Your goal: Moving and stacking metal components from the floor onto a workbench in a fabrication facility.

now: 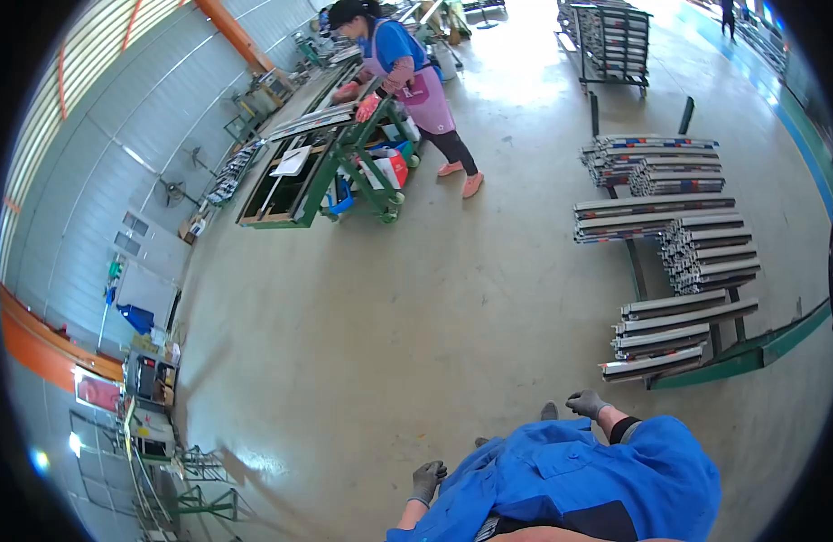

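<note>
My left hand [427, 481], in a grey glove, hangs low beside my blue jacket [561, 470] with its fingers curled in and nothing seen in them. On the other side my right hand [588, 404], also grey-gloved, reaches forward of my body. Its fingers are loosely bent and a little apart, holding nothing. Nearest to it are long metal profiles [656, 364] stacked on a low green rack [723, 372]; the hand does not touch them. My shoes show partly between the hands.
A person [416, 81] in a pink apron and pink gloves works at a green wheeled bench [317, 181] at far left. More profile bundles [705, 253] lie along the rack on the right. A loaded cart [610, 45] stands beyond. Equipment [150, 379] lines the left wall.
</note>
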### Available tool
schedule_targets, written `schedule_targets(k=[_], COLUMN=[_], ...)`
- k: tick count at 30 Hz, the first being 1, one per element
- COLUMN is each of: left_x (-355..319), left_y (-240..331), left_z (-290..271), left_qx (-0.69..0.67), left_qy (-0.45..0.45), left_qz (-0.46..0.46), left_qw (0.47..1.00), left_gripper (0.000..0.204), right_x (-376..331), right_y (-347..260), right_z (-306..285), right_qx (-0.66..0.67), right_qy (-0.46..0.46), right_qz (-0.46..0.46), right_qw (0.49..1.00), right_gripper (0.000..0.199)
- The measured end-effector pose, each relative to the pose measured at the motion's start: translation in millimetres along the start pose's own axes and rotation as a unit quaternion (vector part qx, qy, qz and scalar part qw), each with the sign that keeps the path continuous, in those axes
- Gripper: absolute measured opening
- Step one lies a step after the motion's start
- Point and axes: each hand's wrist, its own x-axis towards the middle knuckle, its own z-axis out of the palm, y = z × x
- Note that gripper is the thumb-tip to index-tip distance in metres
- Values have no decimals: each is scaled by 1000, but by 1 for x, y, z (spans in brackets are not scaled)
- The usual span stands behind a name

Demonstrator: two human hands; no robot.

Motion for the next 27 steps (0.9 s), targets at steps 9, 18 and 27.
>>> schedule_targets(k=[9,18,27], left_x=[22,41,46], left_y=[-1,-17,-22], left_z=[11,-2,-12], left_qx=[21,69,20], left_qy=[-3,-52,-58], left_qz=[32,57,58], left_qw=[999,995,996], left_gripper=[30,29,26], right_x=[11,-17,-31], right_y=[-2,16,13], right_z=[-22,-15,6], right_qx=[-121,-53,-45], right_qy=[51,49,55], right_qz=[-71,-24,-11], right_qw=[989,997,997], right_gripper=[45,44,44])
